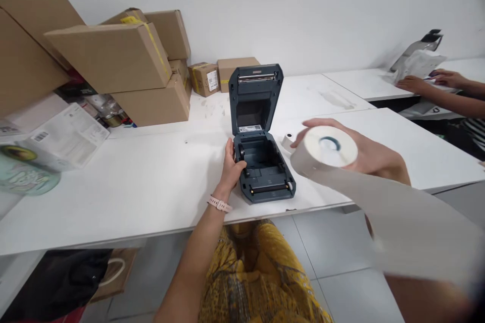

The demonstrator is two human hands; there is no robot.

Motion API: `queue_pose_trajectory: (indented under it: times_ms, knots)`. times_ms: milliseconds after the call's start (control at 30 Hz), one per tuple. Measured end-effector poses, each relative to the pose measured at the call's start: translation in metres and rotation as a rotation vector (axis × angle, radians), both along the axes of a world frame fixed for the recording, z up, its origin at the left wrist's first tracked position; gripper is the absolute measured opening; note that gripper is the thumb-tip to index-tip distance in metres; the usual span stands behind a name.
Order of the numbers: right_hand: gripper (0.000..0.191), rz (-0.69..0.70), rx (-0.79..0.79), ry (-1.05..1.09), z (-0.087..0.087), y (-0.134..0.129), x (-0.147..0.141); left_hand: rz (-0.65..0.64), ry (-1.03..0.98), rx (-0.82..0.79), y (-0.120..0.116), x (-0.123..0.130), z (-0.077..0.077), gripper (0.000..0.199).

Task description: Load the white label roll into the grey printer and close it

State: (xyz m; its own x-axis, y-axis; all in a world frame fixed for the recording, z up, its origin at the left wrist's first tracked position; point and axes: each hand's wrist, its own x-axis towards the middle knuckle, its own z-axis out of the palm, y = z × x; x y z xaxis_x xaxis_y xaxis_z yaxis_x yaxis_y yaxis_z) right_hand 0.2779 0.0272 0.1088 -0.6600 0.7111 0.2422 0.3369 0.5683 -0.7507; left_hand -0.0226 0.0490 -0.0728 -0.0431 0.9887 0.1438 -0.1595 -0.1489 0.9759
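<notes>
A dark grey label printer (263, 154) stands on the white table with its lid (255, 96) tipped up, so its hollow roll bay shows. My left hand (230, 167) grips the printer's left side, thumb over the inner edge and fingers along the outside. In my right hand (375, 156) is a roll of white labels (329, 146), held up to the right of the printer. A long loose strip hangs from it toward the lower right, blurred and covering part of that arm. Behind the roll, a smaller white roll (288, 141) rests on the table.
Cardboard boxes (113, 55) are stacked at the back left, above a white carton (71, 131) and a green container (28, 176). Smaller boxes (204, 79) sit against the wall. At the far right, another person's hands (413, 85) handle a plastic-wrapped item. The table's front edge (170, 232) runs before me.
</notes>
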Motion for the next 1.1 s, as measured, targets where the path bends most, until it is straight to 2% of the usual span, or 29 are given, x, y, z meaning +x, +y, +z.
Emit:
queue_pose_trajectory:
  times_ms: [67,133,267,433,533,600,667,733,800,900,1000,1100]
  knots:
    - [0.078,-0.128,-0.016,0.002,-0.015,-0.017,0.016,-0.002,-0.021,-0.031,0.0,0.0,0.001,0.112]
    - [0.07,-0.242,0.007,-0.092,-0.034,-0.026,0.024,0.004,-0.03,-0.046,-0.001,0.0,0.004,0.112]
    - [0.07,-0.388,-0.013,-0.214,-0.079,-0.025,0.028,0.014,-0.032,-0.036,-0.004,0.001,0.009,0.11]
    - [0.068,-0.469,-0.08,-0.1,-0.133,-0.018,0.017,0.023,-0.045,-0.046,-0.007,0.002,0.013,0.109]
    - [0.074,-0.507,-0.063,0.009,-0.153,-0.011,0.006,0.03,-0.044,-0.064,-0.008,0.002,0.015,0.11]
    - [0.078,-0.51,-0.001,-0.004,-0.156,-0.007,0.001,0.028,-0.036,-0.076,-0.009,0.002,0.016,0.11]
    - [0.07,-0.519,0.079,-0.093,-0.15,-0.004,0.0,0.027,-0.028,-0.08,-0.009,0.002,0.018,0.111]
    - [0.054,-0.546,0.142,-0.16,-0.137,0.0,0.003,0.031,-0.024,-0.08,-0.009,0.002,0.018,0.112]
    - [0.042,-0.6,0.189,-0.129,-0.12,0.009,0.009,0.034,-0.025,-0.077,-0.009,0.002,0.017,0.112]
    - [0.037,-0.671,0.23,-0.012,-0.1,0.04,0.02,0.028,-0.032,-0.076,-0.008,0.002,0.016,0.111]
    - [0.037,-0.608,0.11,-0.076,-0.094,0.089,0.028,0.028,-0.034,-0.076,-0.008,0.002,0.015,0.111]
    - [0.06,-0.366,-0.188,-0.2,-0.099,0.13,0.031,0.027,-0.035,-0.075,-0.007,0.002,0.015,0.112]
